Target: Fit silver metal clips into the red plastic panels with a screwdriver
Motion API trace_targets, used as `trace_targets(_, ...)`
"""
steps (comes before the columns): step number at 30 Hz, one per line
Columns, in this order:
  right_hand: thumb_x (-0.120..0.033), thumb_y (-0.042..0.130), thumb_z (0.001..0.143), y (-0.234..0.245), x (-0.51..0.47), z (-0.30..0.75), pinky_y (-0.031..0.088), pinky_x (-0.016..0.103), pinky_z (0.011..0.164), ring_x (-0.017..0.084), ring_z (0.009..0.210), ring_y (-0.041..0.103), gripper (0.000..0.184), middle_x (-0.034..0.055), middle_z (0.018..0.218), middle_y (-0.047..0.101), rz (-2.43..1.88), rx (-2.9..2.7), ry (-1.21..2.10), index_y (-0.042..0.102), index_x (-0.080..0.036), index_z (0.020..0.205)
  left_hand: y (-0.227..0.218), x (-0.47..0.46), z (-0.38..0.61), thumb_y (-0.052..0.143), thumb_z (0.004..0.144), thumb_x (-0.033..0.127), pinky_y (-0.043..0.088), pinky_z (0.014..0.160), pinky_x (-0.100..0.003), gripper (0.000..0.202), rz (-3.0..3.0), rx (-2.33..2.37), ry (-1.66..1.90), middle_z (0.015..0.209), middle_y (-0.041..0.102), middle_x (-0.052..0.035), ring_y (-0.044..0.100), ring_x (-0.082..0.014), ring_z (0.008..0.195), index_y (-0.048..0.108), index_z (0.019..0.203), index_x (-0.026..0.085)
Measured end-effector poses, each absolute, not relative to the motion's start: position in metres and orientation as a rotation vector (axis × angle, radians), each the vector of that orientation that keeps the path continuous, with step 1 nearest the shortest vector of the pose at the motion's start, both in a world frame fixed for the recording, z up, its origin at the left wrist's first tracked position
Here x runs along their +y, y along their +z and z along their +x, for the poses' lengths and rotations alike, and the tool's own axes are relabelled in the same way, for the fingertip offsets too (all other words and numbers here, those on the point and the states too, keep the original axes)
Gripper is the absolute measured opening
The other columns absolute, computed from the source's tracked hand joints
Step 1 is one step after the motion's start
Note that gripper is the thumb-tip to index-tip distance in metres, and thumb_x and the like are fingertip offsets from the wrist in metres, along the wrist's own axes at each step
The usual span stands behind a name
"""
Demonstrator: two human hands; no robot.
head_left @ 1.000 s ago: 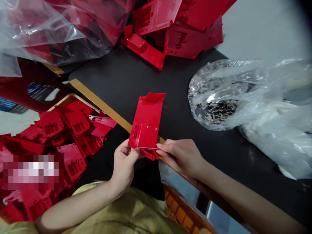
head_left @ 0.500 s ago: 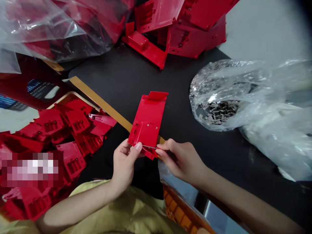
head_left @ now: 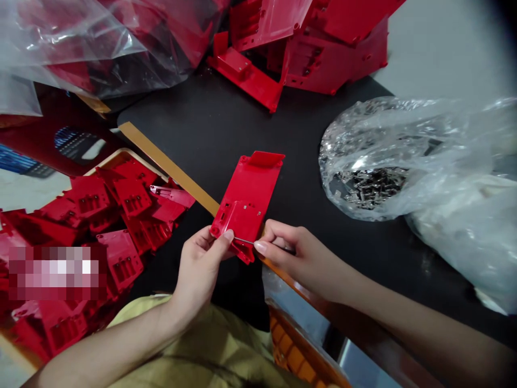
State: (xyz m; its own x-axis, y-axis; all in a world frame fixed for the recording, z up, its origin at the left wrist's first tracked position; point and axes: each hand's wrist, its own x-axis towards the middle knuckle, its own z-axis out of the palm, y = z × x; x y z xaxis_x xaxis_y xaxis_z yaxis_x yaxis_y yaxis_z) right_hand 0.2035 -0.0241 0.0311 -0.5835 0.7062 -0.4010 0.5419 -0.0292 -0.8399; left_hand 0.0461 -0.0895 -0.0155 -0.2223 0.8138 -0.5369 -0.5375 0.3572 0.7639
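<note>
Pushing too hard could skid the thin rod, pinched in grip of right hand, into left hand, its grip clamped on red panel

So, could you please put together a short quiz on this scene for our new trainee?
1. Multiple choice: what does the right hand pinch?
a) scissors
b) a thin metal shaft
c) a roll of tape

2. True or false: the left hand grips the red panel near its lower end, away from the raised flap.

3. Fill in: the small metal pieces, seen in clear plastic, lie on the person's ____ side.

Key: 1. b; 2. true; 3. right.
</note>
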Motion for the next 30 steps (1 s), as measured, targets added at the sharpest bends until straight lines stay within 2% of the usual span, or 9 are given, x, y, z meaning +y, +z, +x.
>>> trace_targets(4,-0.031,0.052,0.092,0.03,-0.023,0.208,0.032,0.022,0.054,0.008,0.059,0.041,0.026,-0.0037,0.064,0.05,-1.339,-2.041,1.706,0.053,-0.017,0.07,-0.013,-0.092,0.041,0.076,0.076,0.042,0.057,0.071,-0.026,0.03,0.311,1.228,1.216,0.084,0.074,-0.0043,0.068,-0.0154,0.073,0.072,0.087,0.015)
trace_targets(8,-0.042,0.054,0.093,0.029,-0.023,0.224,0.027,0.019,0.045,0.006,0.048,0.032,0.032,-0.0069,0.055,0.043,-1.391,-1.685,1.779,0.047,-0.019,0.072,-0.02,-0.1,0.032,0.064,0.085,0.051,0.057,0.074,-0.026,0.036,0.429,1.192,1.127,0.09,0.072,-0.0055,0.066,-0.016,0.081,0.072,0.091,0.016)
trace_targets(14,-0.036,0.059,0.092,0.023,-0.042,0.249,0.033,0.017,0.041,0.006,0.046,0.045,0.015,-0.0043,0.057,0.055,-1.355,-1.656,1.472,0.064,-0.022,0.09,-0.033,-0.112,0.018,0.05,0.093,0.051,0.056,0.072,-0.029,0.038,0.649,1.158,1.064,0.093,0.063,-0.0062,0.062,-0.0184,0.085,0.066,0.095,0.017)
trace_targets(17,-0.027,0.063,0.09,0.017,-0.053,0.254,0.044,0.018,0.05,0.008,0.057,0.059,0.007,-0.0012,0.07,0.067,-1.289,-1.876,1.277,0.067,-0.023,0.093,-0.039,-0.116,0.01,0.058,0.09,0.04,0.055,0.078,-0.031,0.026,1.017,1.385,1.2,0.103,0.057,-0.0058,0.06,-0.0184,0.092,0.059,0.107,0.02)
trace_targets(20,-0.021,0.064,0.088,0.015,-0.057,0.254,0.048,0.019,0.055,0.01,0.066,0.065,0.01,0.0013,0.081,0.071,-1.201,-2.042,1.159,0.069,-0.023,0.097,-0.043,-0.111,0.002,0.075,0.077,0.036,0.051,0.094,-0.04,0.049,1.654,1.595,1.388,0.113,0.054,-0.0078,0.057,-0.0228,0.106,0.054,0.118,0.022)
trace_targets(22,-0.019,0.063,0.089,0.016,-0.056,0.253,0.049,0.02,0.056,0.012,0.069,0.066,0.011,0.0029,0.083,0.071,-1.137,-2.107,1.141,0.069,-0.022,0.097,-0.04,-0.102,-0.003,0.08,0.073,0.037,0.047,0.101,-0.046,0.058,2.005,1.544,1.377,0.116,0.058,-0.009,0.058,-0.0255,0.111,0.054,0.123,0.022)
trace_targets(25,-0.018,0.062,0.089,0.018,-0.052,0.25,0.049,0.021,0.057,0.011,0.069,0.065,0.011,0.0037,0.085,0.07,-1.066,-2.179,1.105,0.069,-0.02,0.097,-0.032,-0.082,-0.008,0.077,0.078,0.039,0.044,0.107,-0.048,0.046,2.271,1.311,1.267,0.11,0.068,-0.0066,0.065,-0.0248,0.107,0.059,0.118,0.024)
trace_targets(28,-0.017,0.062,0.089,0.018,-0.047,0.248,0.048,0.02,0.056,0.009,0.064,0.063,0.01,0.0029,0.082,0.069,-1.052,-2.233,1.035,0.068,-0.018,0.096,-0.025,-0.065,-0.009,0.074,0.081,0.033,0.045,0.106,-0.042,0.026,2.331,1.156,1.203,0.098,0.074,-0.0033,0.069,-0.0211,0.1,0.066,0.104,0.024)
trace_targets(30,-0.016,0.061,0.089,0.018,-0.043,0.247,0.049,0.02,0.057,0.009,0.065,0.063,0.009,0.0029,0.081,0.069,-1.058,-2.256,0.968,0.068,-0.018,0.095,-0.023,-0.056,-0.009,0.076,0.08,0.031,0.046,0.105,-0.039,0.02,2.334,1.121,1.21,0.094,0.075,-0.0026,0.071,-0.0189,0.094,0.067,0.096,0.023)
